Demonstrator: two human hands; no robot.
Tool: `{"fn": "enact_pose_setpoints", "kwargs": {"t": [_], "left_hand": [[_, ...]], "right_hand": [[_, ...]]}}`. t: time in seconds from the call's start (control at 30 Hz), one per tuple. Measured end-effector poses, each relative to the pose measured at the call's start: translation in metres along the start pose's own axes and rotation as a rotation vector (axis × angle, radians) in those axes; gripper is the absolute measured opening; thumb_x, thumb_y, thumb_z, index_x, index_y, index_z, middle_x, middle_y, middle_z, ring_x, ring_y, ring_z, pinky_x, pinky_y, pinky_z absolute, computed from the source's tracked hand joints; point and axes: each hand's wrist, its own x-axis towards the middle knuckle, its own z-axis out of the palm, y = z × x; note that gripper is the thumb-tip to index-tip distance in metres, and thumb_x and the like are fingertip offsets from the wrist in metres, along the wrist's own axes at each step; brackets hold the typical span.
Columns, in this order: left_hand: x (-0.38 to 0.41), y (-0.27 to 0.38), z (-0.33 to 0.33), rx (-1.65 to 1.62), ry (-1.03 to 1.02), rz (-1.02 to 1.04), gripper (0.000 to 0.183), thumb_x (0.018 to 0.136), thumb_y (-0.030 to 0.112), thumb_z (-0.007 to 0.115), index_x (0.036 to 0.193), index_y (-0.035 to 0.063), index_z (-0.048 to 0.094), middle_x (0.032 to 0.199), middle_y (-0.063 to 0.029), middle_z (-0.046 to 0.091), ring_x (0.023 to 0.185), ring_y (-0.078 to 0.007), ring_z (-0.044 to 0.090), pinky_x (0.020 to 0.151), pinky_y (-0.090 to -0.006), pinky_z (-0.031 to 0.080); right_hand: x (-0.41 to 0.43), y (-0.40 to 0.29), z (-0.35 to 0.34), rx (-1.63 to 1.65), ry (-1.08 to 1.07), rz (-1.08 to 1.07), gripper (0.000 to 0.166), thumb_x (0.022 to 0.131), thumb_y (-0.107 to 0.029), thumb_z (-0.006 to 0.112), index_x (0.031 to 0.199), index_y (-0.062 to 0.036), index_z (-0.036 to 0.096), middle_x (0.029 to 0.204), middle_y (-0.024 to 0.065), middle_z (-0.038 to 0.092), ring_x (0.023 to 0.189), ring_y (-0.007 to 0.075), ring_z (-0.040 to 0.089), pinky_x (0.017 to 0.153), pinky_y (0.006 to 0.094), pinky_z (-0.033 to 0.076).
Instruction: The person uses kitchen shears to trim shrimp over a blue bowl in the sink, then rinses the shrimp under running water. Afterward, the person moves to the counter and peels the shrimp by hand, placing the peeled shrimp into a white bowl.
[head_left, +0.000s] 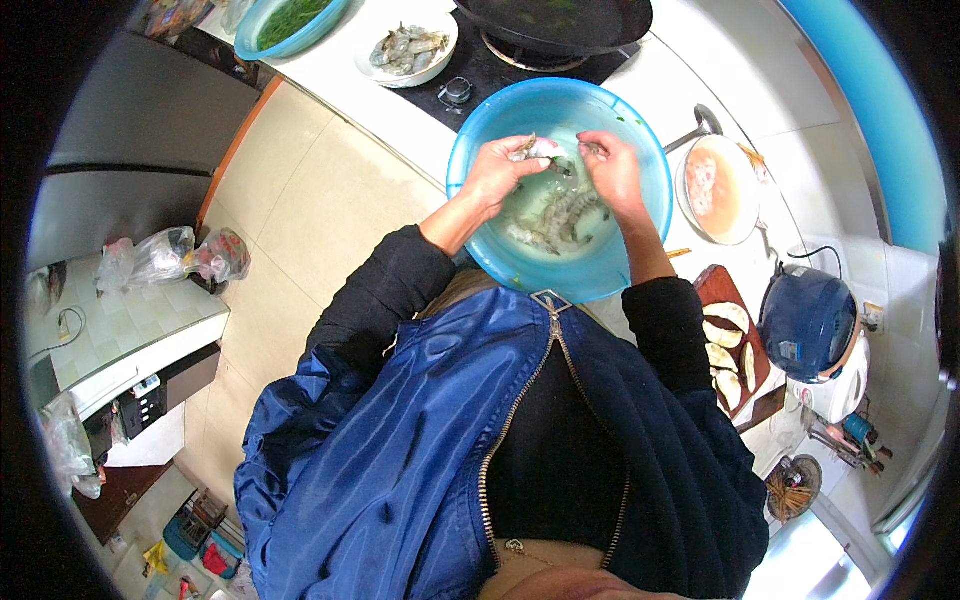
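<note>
My left hand (499, 174) is over a blue plastic basin (463, 180), holding a raw grey shrimp (559, 164) between thumb and fingers. Opposite it, the fingertips of my right hand (616, 174) are pinched together around a small greyish piece (594, 148), too small to name surely. Below both hands, several whole raw shrimp (559, 217) lie in cloudy water in the basin. Green leaf bits stick to the basin's wall. Beyond the basin, a white bowl (367, 69) holds a heap of grey shrimp (409, 49).
A wok (555, 26) sits on the gas hob (427, 97) behind the basin. A ladle (701, 124) and a bowl of pinkish liquid (724, 191) stand at right. Nearer are a cutting board (712, 281) with pale slices and a blue rice cooker (810, 322). Greens fill another basin (247, 45).
</note>
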Motion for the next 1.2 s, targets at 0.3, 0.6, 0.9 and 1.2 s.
{"fn": "enact_pose_setpoints", "kwargs": {"t": [0.3, 0.6, 0.9, 1.2], "left_hand": [[0.002, -0.001, -0.005, 0.196, 0.043, 0.149, 0.022, 0.072, -0.004, 0.059, 0.094, 0.0008, 0.062, 0.089, -0.0037, 0.061, 0.082, -0.0107, 0.055, 0.076, -0.0235, 0.044], [0.007, 0.012, -0.004, 0.314, 0.037, 0.313, 0.022, 0.069, -0.006, 0.059, 0.091, -0.0012, 0.062, 0.087, -0.0062, 0.061, 0.079, -0.012, 0.056, 0.072, -0.0243, 0.045], [0.061, 0.081, -0.081, 0.481, 0.569, 0.584, 0.031, 0.074, 0.015, 0.065, 0.101, 0.0021, 0.057, 0.087, -0.0031, 0.059, 0.076, -0.012, 0.054, 0.072, -0.0242, 0.044], [0.129, 0.13, -0.169, 1.647, 0.587, 0.707, 0.078, 0.061, 0.036, 0.071, 0.123, 0.0001, 0.039, 0.117, -0.0241, 0.046, 0.101, -0.0366, 0.05, 0.087, -0.0358, 0.041]], "right_hand": [[-0.012, 0.014, 0.024, -0.663, -0.136, -0.149, 0.031, 0.068, -0.017, 0.062, 0.098, -0.0083, 0.059, 0.12, 0.0137, 0.043, 0.107, 0.0309, 0.042, 0.083, 0.0443, 0.039], [-0.026, 0.01, 0.043, -0.719, -0.324, -0.231, 0.025, 0.072, -0.008, 0.048, 0.095, -0.0095, 0.058, 0.093, 0.0148, 0.055, 0.085, 0.033, 0.054, 0.071, 0.0427, 0.045], [-0.026, 0.004, 0.019, -0.185, -0.637, -0.099, 0.025, 0.071, -0.019, 0.058, 0.091, -0.0039, 0.058, 0.086, 0.0166, 0.057, 0.08, 0.0315, 0.055, 0.073, 0.0373, 0.044], [-0.01, 0.008, 0.021, -0.451, -0.414, -0.038, 0.034, 0.071, -0.018, 0.058, 0.103, -0.0059, 0.053, 0.092, 0.0165, 0.055, 0.082, 0.0325, 0.055, 0.074, 0.0384, 0.045]]}}
